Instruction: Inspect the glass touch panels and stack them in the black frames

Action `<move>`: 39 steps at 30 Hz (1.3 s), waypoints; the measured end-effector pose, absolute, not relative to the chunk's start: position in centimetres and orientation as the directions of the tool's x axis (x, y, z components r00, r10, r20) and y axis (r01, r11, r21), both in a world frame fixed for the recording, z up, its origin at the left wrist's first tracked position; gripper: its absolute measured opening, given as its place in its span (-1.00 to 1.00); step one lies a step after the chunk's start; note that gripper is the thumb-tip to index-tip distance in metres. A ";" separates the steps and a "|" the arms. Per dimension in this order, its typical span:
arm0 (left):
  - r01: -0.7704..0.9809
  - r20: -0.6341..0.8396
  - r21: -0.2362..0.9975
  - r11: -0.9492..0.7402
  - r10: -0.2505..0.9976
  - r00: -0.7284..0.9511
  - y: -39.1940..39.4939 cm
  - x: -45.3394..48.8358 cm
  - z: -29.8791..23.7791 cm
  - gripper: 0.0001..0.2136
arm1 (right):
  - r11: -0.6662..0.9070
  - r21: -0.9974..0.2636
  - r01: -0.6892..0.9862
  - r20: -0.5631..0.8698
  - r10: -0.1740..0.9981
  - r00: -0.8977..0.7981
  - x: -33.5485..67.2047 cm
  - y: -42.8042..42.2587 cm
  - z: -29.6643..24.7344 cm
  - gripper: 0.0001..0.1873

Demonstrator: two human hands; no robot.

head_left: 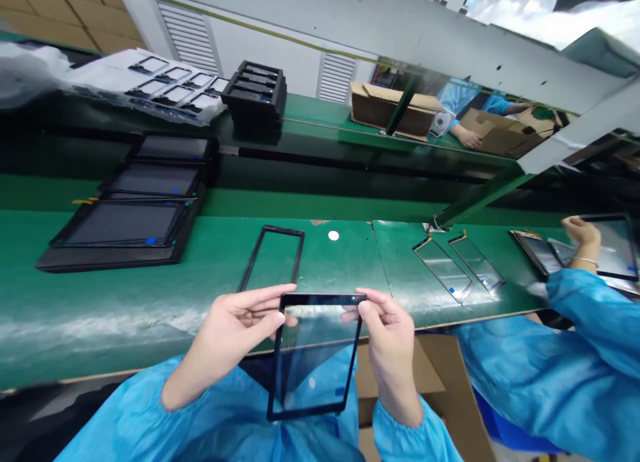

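I hold a black-bordered glass tablet panel (315,359) upright in front of me, over my lap and the near edge of the green bench (100,295). My left hand (240,329) grips its upper left edge, fingers stretched along the top. My right hand (387,332) pinches the upper right corner. Both arms wear blue sleeves. Just beyond the panel, an empty black frame (273,257) lies flat on the bench.
Black trays of dark panels (125,225) are stacked at left. Two clear glass strips (457,267) and a white dot (333,235) lie on the bench. A co-worker's hand (583,239) at right holds a panel. Cardboard boxes (395,109) and black trays (256,92) sit behind.
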State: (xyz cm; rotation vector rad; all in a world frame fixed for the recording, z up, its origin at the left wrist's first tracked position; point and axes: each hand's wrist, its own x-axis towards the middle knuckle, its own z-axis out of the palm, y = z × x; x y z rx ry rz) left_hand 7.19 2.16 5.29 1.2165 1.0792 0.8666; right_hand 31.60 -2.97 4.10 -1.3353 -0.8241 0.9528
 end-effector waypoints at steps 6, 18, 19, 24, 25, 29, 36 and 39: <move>0.301 0.013 0.945 -0.125 0.937 0.348 2.6 7.6 5.9 -0.64 | -0.013 -0.997 -0.082 -0.045 0.916 0.399 30.5 -3.2 4.7 -0.80; 0.164 -0.291 0.956 0.242 0.844 0.451 2.5 7.5 6.5 -0.63 | -0.297 -0.951 -0.088 -0.306 0.945 0.112 35.3 -4.0 3.5 -0.47; 0.116 -0.295 0.956 0.271 0.863 0.411 2.4 7.3 6.3 -0.63 | -0.292 -0.950 -0.114 -0.307 0.941 0.145 35.8 -4.3 3.0 -0.47; -0.001 -0.305 0.948 0.317 0.913 0.271 1.5 7.4 5.5 -0.56 | -0.219 -0.951 -0.217 -0.279 0.911 0.304 35.0 -4.9 1.8 -0.48; -0.009 -0.311 0.946 0.324 0.914 0.261 1.4 7.4 5.4 -0.53 | -0.203 -0.955 -0.219 -0.268 0.903 0.334 34.6 -4.9 1.9 -0.48; -0.013 -0.329 0.939 0.343 0.910 0.253 1.3 7.5 5.0 -0.48 | -0.145 -0.975 -0.170 -0.205 0.883 0.422 33.6 -4.9 2.7 -0.47; 0.009 -0.294 0.954 0.300 0.927 0.233 1.2 7.1 3.6 -0.51 | -0.080 -0.978 -0.195 -0.154 0.902 0.403 33.4 -5.2 3.1 -0.55; 0.186 -0.095 0.981 0.059 0.977 0.192 1.5 7.2 3.7 -0.51 | -0.084 -0.990 -0.117 -0.124 0.909 0.399 33.2 -5.6 3.2 -0.61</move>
